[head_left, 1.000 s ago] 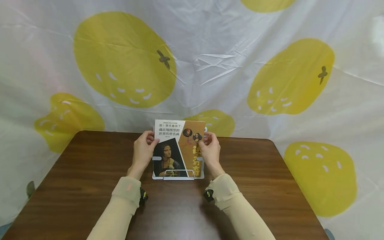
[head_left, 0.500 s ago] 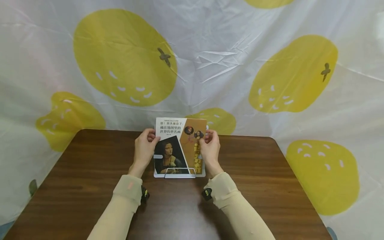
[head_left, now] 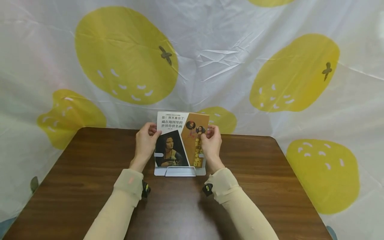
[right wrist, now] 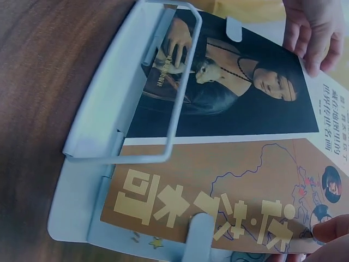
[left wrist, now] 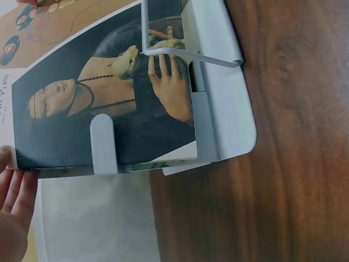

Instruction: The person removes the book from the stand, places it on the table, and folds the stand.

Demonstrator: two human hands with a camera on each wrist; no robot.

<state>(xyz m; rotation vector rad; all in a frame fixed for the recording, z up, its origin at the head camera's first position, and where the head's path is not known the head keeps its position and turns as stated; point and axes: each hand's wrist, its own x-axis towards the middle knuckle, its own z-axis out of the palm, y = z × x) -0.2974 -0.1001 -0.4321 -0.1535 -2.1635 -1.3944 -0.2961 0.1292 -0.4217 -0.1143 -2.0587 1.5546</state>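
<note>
I hold the Da Vinci art book [head_left: 169, 145] upright, leaning back, with its lower edge over the white book stand [head_left: 159, 171] on the table [head_left: 255, 186]; whether that edge touches the ledge I cannot tell. My left hand [head_left: 146, 141] pinches one side edge, thumb on the cover, fingers behind, and my right hand [head_left: 211, 141] grips the opposite edge, its fingers partly hidden. I judge it light but floppy: the cover bows slightly, so one-handed it would probably sag. The sheen suggests a smooth cover that could slip under dry thumbs. Both side edges, above the clips [left wrist: 103, 143], seem the best hold; pinching lower would crowd the wire retainer [right wrist: 184, 93]. The corners look easiest to crease, so I should keep pressure off them
</note>
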